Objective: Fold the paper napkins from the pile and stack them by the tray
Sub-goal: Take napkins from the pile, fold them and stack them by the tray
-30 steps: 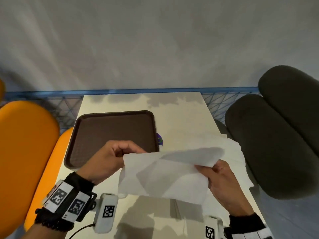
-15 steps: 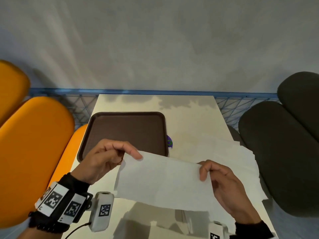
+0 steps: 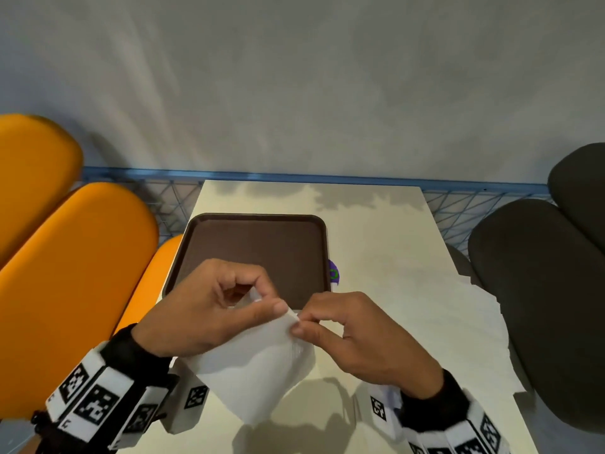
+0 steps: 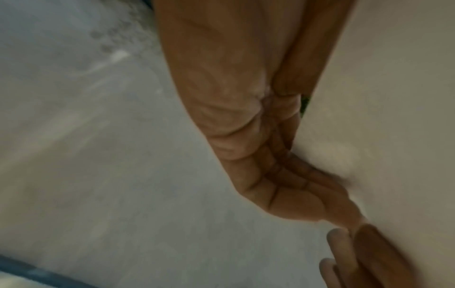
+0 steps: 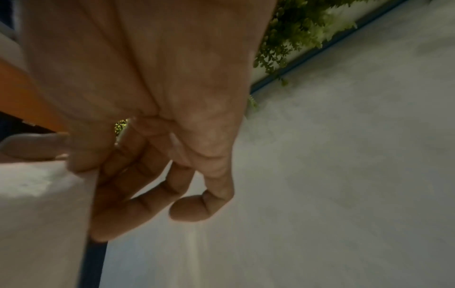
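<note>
A white paper napkin hangs folded in the air over the near part of the table, its top corners brought together. My left hand pinches one corner between thumb and forefinger. My right hand pinches the other corner right beside it. Both wrist views show the white napkin against the curled fingers. The brown tray lies just beyond the hands on the table's left half. The pile of loose napkins spreads over the table's right side.
The cream table ends at a blue railing by a grey wall. Orange seats stand at the left, dark seats at the right. A small purple and green object peeks from the tray's right edge.
The napkin was stretched flat between my two hands. My hands have come together, so it now hangs doubled with its corners meeting.
</note>
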Demonstrator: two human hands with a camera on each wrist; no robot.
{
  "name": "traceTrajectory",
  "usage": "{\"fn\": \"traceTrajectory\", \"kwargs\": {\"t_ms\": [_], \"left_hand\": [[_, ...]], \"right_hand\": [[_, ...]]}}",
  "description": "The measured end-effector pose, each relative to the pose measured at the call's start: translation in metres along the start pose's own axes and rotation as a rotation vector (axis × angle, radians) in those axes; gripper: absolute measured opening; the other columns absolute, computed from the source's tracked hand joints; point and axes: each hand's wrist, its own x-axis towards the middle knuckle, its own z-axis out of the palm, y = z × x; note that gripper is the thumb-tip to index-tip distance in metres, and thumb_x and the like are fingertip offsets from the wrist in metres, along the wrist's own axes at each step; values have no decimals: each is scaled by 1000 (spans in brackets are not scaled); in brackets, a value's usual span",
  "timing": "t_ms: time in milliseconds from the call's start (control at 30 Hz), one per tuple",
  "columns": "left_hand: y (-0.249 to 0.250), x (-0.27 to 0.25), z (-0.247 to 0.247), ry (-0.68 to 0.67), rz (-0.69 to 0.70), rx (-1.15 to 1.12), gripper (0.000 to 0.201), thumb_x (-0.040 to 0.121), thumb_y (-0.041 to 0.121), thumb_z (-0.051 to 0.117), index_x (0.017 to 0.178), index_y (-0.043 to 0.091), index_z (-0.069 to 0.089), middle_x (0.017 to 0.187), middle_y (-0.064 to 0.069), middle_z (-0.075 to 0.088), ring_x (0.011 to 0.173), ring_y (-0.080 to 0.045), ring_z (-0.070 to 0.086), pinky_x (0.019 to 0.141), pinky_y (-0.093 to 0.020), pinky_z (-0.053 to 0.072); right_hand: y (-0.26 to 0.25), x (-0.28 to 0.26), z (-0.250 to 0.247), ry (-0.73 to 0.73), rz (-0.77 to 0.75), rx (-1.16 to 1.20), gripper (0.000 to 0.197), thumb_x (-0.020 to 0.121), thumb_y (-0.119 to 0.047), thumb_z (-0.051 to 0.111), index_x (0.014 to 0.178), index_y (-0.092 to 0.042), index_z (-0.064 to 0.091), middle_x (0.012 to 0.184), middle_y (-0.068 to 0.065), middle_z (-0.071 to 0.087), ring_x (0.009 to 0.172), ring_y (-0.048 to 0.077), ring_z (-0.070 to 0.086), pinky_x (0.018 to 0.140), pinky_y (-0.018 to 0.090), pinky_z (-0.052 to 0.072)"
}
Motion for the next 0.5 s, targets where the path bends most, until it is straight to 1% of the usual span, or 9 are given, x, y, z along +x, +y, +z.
{"fn": "traceTrajectory", "kwargs": {"t_ms": [33, 100, 167, 200, 233, 300, 333, 400, 500], "left_hand": [[-2, -2, -2, 50, -22, -34, 16, 82, 37, 75, 90, 25, 69, 87, 0, 70, 78, -19, 68, 68, -28, 56], [-7, -4, -3, 128, -124, -61, 45, 72, 42, 83, 109, 28, 63, 104, 0, 68, 98, -18, 67, 83, -26, 56], [-2, -2, 1, 88, -234, 31, 61, 65, 46, 87, 118, 36, 61, 117, 15, 67, 114, -2, 62, 95, -18, 50], [0, 0, 3, 45, -271, 78, 56, 63, 46, 86, 114, 37, 65, 114, 21, 68, 111, 3, 62, 91, -17, 51], [1, 3, 5, 19, -291, 79, 44, 65, 43, 84, 105, 34, 70, 106, 20, 72, 102, 0, 67, 84, -19, 54], [4, 7, 8, 6, -294, -20, 18, 73, 34, 80, 88, 23, 78, 90, 7, 77, 83, -13, 72, 72, -26, 59], [4, 7, 10, -4, -285, -53, 12, 76, 30, 79, 83, 20, 79, 85, 2, 77, 78, -15, 73, 69, -25, 59], [6, 7, 13, 3, -261, -84, 8, 78, 25, 78, 80, 17, 80, 82, -1, 77, 72, -16, 72, 63, -23, 57], [11, 3, 9, 140, -251, -126, 7, 74, 25, 78, 75, 18, 80, 79, -4, 76, 68, -18, 71, 58, -25, 57]], "right_hand": [[0, 0, 1, 36, -5, 5, 26, 100, -34, 58, 85, -16, 70, 78, -9, 63, 76, 6, 57, 71, 19, 43], [-1, 0, 1, 80, -22, 7, 27, 100, -31, 60, 82, -14, 70, 75, -8, 63, 73, 8, 57, 68, 18, 41], [-4, 2, 1, 71, -31, -7, 26, 100, -29, 60, 81, -13, 70, 73, -7, 62, 71, 9, 56, 66, 19, 41], [-5, 2, 2, 65, -39, -15, 26, 100, -27, 60, 81, -14, 70, 72, -8, 61, 70, 9, 56, 65, 20, 41], [-5, 2, 2, 60, -42, -20, 25, 101, -26, 59, 81, -14, 70, 73, -8, 61, 70, 10, 56, 64, 22, 43], [-5, 1, 4, 55, -44, -37, 27, 101, -28, 57, 80, -15, 67, 73, -8, 59, 70, 11, 55, 63, 28, 44], [-4, 0, 5, 63, -47, -46, 28, 101, -29, 56, 79, -15, 65, 72, -8, 58, 69, 11, 54, 63, 29, 44], [-1, -5, 7, 111, -43, -31, 28, 101, -32, 56, 79, -16, 64, 73, -9, 58, 70, 10, 54, 65, 29, 44], [15, -24, 13, 167, 14, -8, 23, 100, -33, 57, 80, -25, 64, 76, -17, 59, 75, 6, 54, 70, 25, 44]]}}
